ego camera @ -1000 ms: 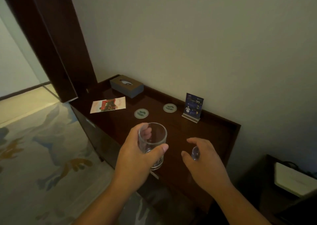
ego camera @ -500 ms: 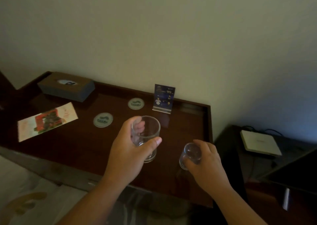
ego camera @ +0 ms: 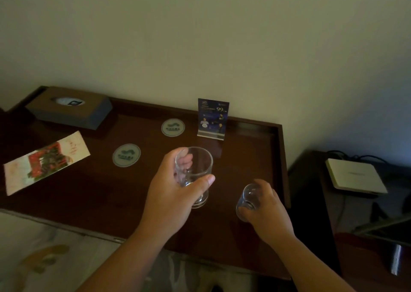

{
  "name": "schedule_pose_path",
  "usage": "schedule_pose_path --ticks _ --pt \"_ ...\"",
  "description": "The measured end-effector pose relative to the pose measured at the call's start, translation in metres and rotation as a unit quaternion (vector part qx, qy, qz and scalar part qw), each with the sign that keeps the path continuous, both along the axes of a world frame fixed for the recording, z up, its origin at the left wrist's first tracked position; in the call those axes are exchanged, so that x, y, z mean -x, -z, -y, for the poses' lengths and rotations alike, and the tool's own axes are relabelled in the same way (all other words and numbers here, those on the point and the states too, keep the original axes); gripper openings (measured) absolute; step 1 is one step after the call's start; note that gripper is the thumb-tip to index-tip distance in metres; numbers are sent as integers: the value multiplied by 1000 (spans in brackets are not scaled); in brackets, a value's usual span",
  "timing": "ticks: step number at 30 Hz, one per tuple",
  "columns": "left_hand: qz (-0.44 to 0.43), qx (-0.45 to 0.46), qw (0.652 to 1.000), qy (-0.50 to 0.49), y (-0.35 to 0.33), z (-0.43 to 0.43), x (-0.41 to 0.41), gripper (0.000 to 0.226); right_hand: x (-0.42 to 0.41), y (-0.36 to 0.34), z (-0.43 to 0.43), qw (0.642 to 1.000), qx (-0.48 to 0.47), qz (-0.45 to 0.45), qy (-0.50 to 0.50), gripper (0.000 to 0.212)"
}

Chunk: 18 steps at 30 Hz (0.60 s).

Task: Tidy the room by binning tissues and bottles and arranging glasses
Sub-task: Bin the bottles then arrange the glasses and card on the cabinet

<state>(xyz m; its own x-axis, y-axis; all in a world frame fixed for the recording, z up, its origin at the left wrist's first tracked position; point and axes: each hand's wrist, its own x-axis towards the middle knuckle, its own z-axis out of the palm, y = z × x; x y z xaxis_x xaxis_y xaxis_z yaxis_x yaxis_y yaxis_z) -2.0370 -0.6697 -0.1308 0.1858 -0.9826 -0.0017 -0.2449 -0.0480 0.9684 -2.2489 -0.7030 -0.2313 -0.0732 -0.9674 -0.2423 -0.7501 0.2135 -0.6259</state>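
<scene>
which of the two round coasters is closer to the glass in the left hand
The front coaster, left of the left hand and its glass; the other coaster lies nearer the wall.

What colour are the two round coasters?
Pale grey-green coasters with a dark logo, in the head view.

a dim hotel-style guest room: a dark wooden console table point(ego camera: 255, 149) against a plain wall carries two branded coasters point(ego camera: 126, 155), a boxed tissue holder point(ego camera: 71, 109), a small promotional stand card point(ego camera: 212, 118) and a leaflet point(ego camera: 44, 161).
</scene>
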Motion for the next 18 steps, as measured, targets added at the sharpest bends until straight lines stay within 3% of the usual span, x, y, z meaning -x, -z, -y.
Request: schedule_pose_path --ticks 6,18 --pt "-4 -1 998 -59 -10 17 -15 62 -27 -27 38 997 24 53 -41 81" --pt "3 5 984 -176 -14 30 -98 55 -130 -72 108 978 89 107 -156 80"
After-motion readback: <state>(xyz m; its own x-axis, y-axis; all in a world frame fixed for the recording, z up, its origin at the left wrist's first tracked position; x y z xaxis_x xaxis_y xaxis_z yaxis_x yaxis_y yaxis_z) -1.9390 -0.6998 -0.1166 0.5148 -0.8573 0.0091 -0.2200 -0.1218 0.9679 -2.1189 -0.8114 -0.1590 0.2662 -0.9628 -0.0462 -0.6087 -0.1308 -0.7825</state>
